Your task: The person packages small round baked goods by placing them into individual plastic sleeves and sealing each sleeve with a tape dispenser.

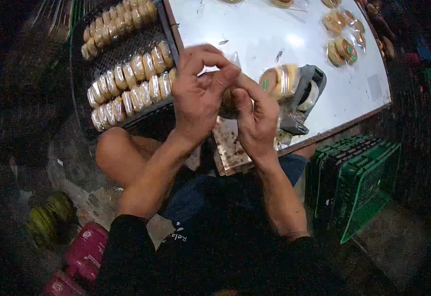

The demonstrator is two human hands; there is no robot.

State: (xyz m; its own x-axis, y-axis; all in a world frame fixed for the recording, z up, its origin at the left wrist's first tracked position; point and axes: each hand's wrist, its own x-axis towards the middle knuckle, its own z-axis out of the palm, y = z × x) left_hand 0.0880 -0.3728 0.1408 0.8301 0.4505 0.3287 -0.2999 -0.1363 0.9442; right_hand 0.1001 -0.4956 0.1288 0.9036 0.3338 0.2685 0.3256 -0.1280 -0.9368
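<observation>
My left hand (198,89) is closed, thumb and forefinger pinched at a clear plastic wrapper (236,61) that shows above the fingers. Close beside it, my right hand (259,111) is also closed on the wrapper, thumb pressed against the curled fingers. A dark rounded shape (229,104) shows between the hands; I cannot tell what it is. Just right of my right hand, a grey tape dispenser (310,93) with a tape roll stands near the table edge. Wrapped round buns (279,81) lie against its left side.
A black crate (126,52) at left holds rows of wrapped buns (129,76). More wrapped buns (341,49) lie on the white table (255,29) at far right. Green plastic crates (356,175) stand at lower right. Pink cylinders (87,249) sit on the floor at lower left.
</observation>
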